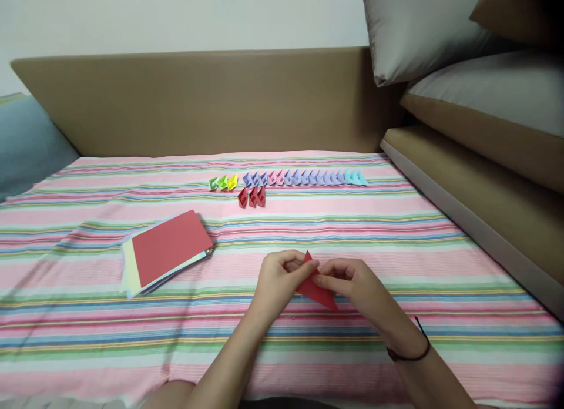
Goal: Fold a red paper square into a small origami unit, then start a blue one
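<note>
Head view: both hands on one piece of red paper (321, 294), right of center and toward the near edge of the striped cloth (110, 344).

Left hand (278, 275): fingers curled, nearly closed, thumb and fingertips pinching the paper's upper part. Right hand (352, 278): thumb and forefinger brought together at the paper's right side, pinching it; other fingers bent in. Black cord (395, 356) on the right wrist.

Paper sits between the hands, folded to a pointed shape, tilted: one tip up past the left fingertips, the other down toward the near right corner, below the right fingers. Can't tell if the lower tip touches the cloth.

Paper stack (171, 247) lies toward the cloth's left edge, well apart from the left hand; red sheet on top, pale yellow and bluish ones peeking out under it. Small item at its right corner, too small to identify.

Toward the far edge: lilac, pink and cyan folded pieces (305, 177) in a row, green and yellow ones (222, 183) at its left end, three dark red ones (252, 197) just nearer.
</note>
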